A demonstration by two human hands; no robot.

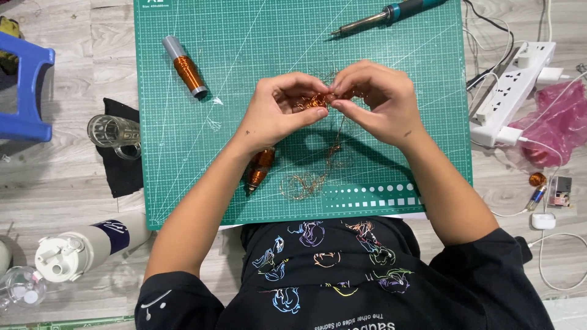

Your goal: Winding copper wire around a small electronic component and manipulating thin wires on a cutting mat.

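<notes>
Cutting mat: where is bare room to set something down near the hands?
Bare mat lies between the wire spool and soldering iron, and right of the right hand. Crowded below the left hand: loose copper wire and another spool.

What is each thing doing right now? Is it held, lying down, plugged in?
Left hand: pinching the tangled copper wire.
Right hand: pinching the same wire.
Tangled copper wire: held between both hands, loose strands trailing onto the green cutting mat.
Grey spool of copper wire: lying on its side.
Teal-handled soldering iron: lying untouched.
White power strip: chargers plugged in.
Clear glass mug: on its side.
</notes>
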